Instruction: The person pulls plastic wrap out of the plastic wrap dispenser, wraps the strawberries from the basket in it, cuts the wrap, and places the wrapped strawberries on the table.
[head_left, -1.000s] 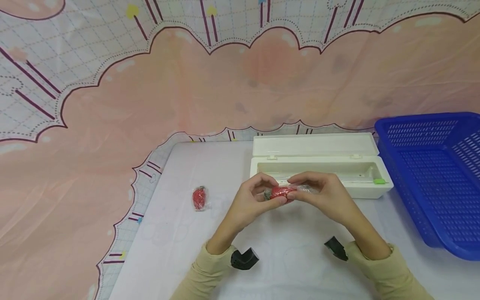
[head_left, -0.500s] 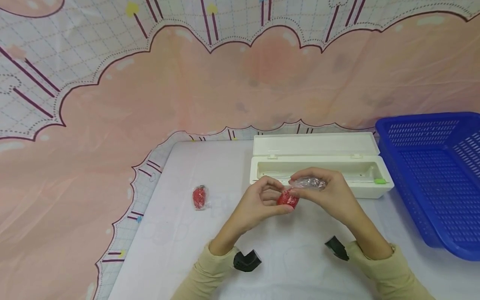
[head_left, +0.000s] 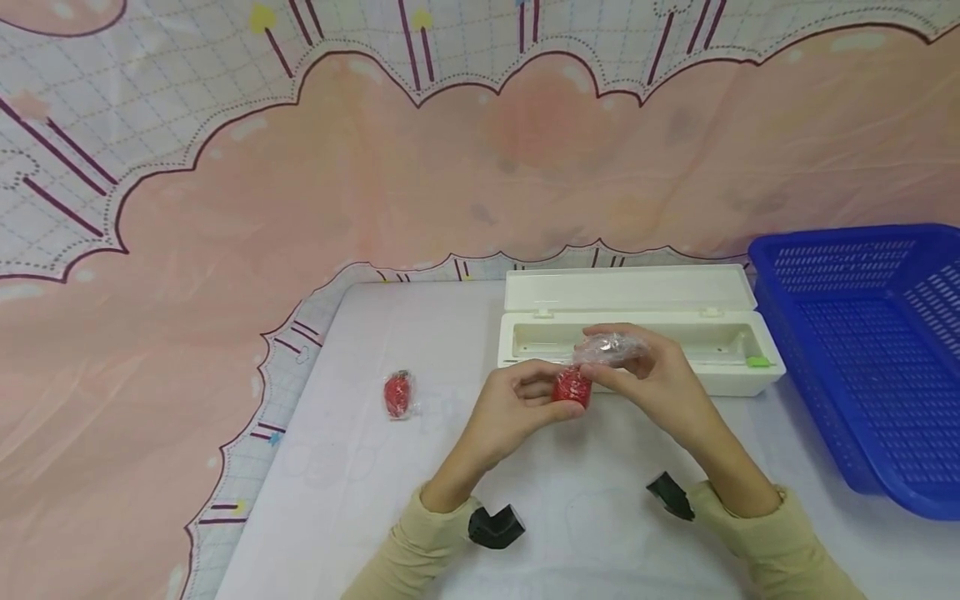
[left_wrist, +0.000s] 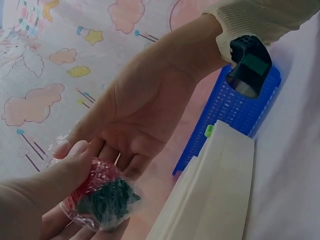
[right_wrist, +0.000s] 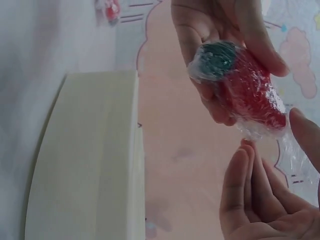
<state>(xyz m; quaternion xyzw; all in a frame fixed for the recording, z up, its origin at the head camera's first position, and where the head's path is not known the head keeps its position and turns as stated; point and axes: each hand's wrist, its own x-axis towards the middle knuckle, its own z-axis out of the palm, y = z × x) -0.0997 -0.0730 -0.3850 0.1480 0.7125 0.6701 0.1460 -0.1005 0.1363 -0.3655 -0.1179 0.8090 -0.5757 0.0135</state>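
Observation:
My left hand [head_left: 517, 408] holds a strawberry [head_left: 572, 387] in clear plastic wrap, above the white table. Its green top [left_wrist: 112, 200] shows in the left wrist view, between my left thumb and fingers. At the other end of the strawberry my right hand [head_left: 652, 375] pinches the loose plastic wrap [head_left: 611, 348], which sticks out toward the right. In the right wrist view the red body [right_wrist: 252, 92] lies in my left hand. A second wrapped strawberry [head_left: 398, 394] lies on the table to the left.
Behind my hands stands a long white box [head_left: 750, 379] with its lid [head_left: 630, 289] raised and a green tab [head_left: 759, 362] at its right. A blue plastic basket [head_left: 847, 450] stands to the right. A patterned cloth [head_left: 450, 183] hangs behind the table.
The strawberry has turned from lying crosswise to a steeper angle between my hands. My right hand has risen slightly, and more of the loose wrap shows.

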